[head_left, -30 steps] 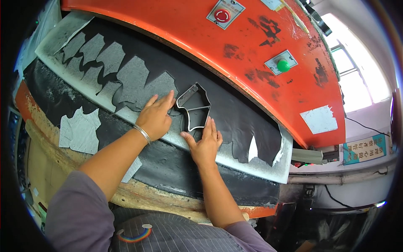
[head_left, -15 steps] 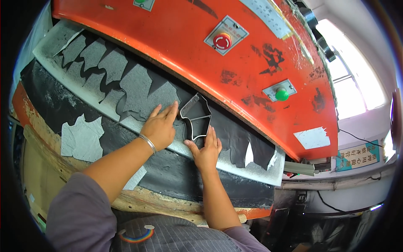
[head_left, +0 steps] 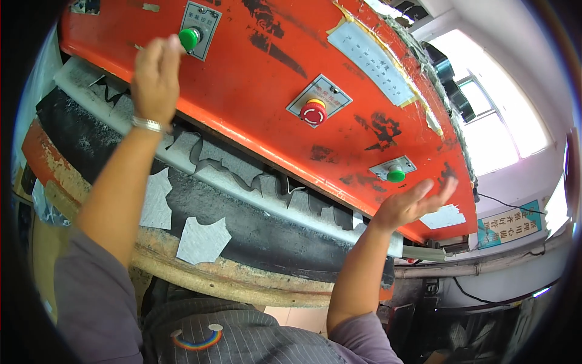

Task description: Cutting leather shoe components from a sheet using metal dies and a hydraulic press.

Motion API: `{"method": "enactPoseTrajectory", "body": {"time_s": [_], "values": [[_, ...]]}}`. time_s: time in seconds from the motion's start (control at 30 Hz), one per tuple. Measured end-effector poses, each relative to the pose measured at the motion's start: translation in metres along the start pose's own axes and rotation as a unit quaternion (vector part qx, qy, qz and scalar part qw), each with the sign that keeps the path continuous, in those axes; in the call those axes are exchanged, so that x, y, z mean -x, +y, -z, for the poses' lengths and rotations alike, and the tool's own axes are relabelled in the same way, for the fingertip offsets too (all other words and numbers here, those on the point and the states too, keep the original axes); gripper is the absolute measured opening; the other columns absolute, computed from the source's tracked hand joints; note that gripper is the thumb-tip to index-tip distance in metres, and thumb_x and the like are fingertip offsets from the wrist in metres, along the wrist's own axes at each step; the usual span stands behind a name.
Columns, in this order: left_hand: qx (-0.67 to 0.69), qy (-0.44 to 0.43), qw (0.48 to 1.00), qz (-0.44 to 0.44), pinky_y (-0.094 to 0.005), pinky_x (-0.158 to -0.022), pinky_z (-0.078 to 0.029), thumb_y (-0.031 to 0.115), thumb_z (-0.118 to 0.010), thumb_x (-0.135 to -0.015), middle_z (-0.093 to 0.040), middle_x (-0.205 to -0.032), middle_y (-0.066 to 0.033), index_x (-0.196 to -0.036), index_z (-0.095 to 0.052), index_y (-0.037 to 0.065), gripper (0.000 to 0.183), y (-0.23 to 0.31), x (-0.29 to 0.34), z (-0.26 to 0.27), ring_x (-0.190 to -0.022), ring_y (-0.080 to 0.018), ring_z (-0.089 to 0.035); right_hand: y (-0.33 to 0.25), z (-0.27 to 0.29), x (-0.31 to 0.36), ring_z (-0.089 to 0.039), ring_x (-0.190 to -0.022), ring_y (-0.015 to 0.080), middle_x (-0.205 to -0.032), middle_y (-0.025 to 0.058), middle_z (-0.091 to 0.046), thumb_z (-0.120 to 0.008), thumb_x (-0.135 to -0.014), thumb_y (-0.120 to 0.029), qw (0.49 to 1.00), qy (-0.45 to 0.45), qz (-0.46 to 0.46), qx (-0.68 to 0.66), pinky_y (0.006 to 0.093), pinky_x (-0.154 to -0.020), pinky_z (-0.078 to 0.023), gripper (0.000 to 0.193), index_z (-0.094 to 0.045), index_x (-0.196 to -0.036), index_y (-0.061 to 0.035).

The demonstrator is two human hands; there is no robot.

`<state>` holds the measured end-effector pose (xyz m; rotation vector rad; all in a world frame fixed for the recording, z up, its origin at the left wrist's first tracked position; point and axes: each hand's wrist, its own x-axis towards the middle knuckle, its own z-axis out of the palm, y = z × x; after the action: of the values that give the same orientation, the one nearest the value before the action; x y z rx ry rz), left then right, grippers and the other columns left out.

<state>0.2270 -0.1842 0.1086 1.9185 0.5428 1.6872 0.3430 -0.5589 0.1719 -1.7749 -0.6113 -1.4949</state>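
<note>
- Holding left hand (head_left: 156, 82) at ten o'clock, unclenched, presumably for green button (head_left: 190, 39) access.
- Holding right hand (head_left: 406, 206) at three o'clock, spread, apparently within reach of lower button (head_left: 396, 175).

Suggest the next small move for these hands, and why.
Probably bring the right hand onto the right green button: it is open and beside that button in the picture, apart from it, while the left hand is up at the left green button; whether it touches is unclear.
</note>
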Motion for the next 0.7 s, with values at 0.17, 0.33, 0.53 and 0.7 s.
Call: {"method": "enactPoseTrajectory", "body": {"time_s": [0.17,0.33,0.53,0.7], "values": [[0.042,-0.161,0.986,0.016,-0.0277,-0.058,-0.035,0.029,-0.048,-0.1,-0.041,-0.064,0.0014,-0.073,-0.048,0.005,0.036,-0.002,-0.049,0.013,-0.061,-0.0087,-0.036,0.012,-0.046,-0.028,-0.029,-0.133,0.0348,-0.142,0.0219,-0.031,-0.05,-0.097,-0.024,0.984,0.026,0.127,0.122,0.0487,-0.11,-0.023,0.044,-0.041,-0.132,0.002],[0.124,-0.328,0.922,0.167,-0.0287,-0.055,-0.036,0.024,-0.06,-0.093,-0.042,-0.061,0.0003,-0.07,-0.048,0.005,0.031,0.039,0.054,0.017,-0.059,-0.0093,-0.039,-0.001,0.003,0.044,-0.05,-0.112,0.0344,-0.109,0.0147,-0.057,-0.059,-0.086,-0.006,0.982,-0.174,0.066,-0.03,0.0443,-0.097,-0.038,0.023,-0.058,-0.108,-0.0008],[0.144,-0.761,0.621,0.119,-0.0366,-0.066,-0.05,0.038,-0.061,-0.087,-0.068,-0.08,-0.0143,-0.085,-0.067,0.005,0.033,0.106,0.18,0.056,-0.069,-0.0278,-0.064,-0.089,0.111,0.147,-0.058,-0.084,0.0329,-0.09,0.0128,-0.062,-0.079,-0.069,-0.045,0.71,-0.685,-0.047,-0.154,0.0392,-0.08,-0.047,0.053,-0.065,-0.1,-0.0046],[0.158,-0.773,0.535,0.301,-0.0259,-0.066,-0.048,0.027,-0.066,-0.088,-0.066,-0.08,-0.0017,-0.093,-0.066,0.005,0.022,0.097,0.217,0.058,-0.072,-0.0078,-0.057,-0.102,0.147,0.177,-0.058,-0.083,0.0319,-0.088,0.0149,-0.061,-0.075,-0.071,-0.049,0.757,-0.639,-0.077,-0.111,0.0394,-0.074,-0.049,0.056,-0.067,-0.097,0.0001]]}}
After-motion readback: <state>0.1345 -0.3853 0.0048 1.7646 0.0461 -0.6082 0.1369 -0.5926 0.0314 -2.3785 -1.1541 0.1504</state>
